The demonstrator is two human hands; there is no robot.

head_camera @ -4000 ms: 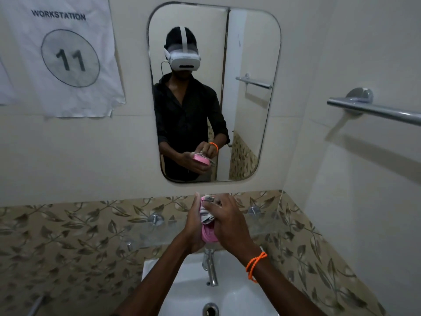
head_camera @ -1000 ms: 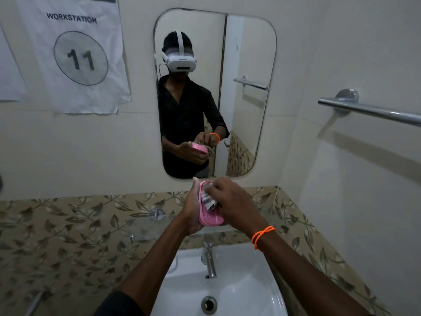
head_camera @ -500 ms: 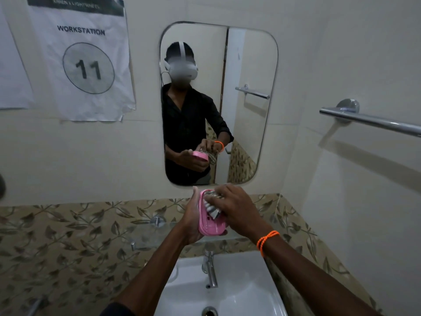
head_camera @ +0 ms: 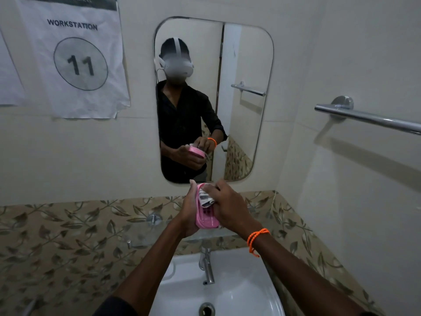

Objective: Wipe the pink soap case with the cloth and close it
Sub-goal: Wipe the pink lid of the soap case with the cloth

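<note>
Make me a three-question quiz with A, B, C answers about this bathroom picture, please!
1. Where is the pink soap case?
A. In the sink
B. Held above the sink
C. On the towel bar

2. What colour is the wrist band?
A. Orange
B. Blue
C. Green

3. What is the right hand doing?
A. Hanging free
B. Turning the tap
C. Pressing the cloth into the case

Answers:
1 B, the left hand grips the case in the air over the basin.
2 A, bright orange cord circles the right wrist.
3 C, its fingers bunch the cloth inside the open case.
</note>
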